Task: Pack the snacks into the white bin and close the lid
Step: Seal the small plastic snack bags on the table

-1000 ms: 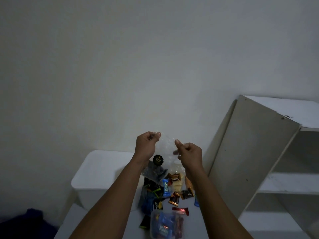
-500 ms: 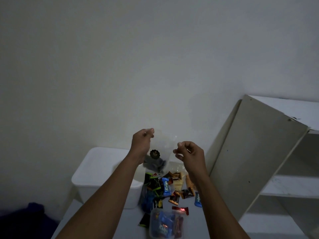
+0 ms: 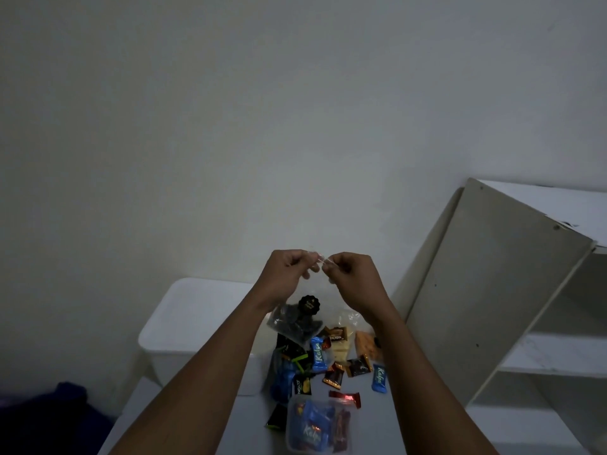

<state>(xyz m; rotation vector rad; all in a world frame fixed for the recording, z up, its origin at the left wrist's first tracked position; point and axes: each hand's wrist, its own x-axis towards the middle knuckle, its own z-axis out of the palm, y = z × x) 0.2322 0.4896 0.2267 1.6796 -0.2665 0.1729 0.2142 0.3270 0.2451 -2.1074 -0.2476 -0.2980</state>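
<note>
Both hands, our left hand (image 3: pixel 286 274) and right hand (image 3: pixel 353 276), pinch with closed fingers the top of a clear bag (image 3: pixel 297 320) above the desk (image 3: pixel 377 421), beside the white bin (image 3: pixel 197 323). We judge it light, soft and slippery; best held at its top edge.

Both forearms are showing bare from the bottom edge of the frame up to the wrists, with no sleeve cuffs reaching them. The left hand (image 3: pixel 285 274) and right hand (image 3: pixel 353 277) are wearing no gloves, rings, watch or bracelets.
</note>
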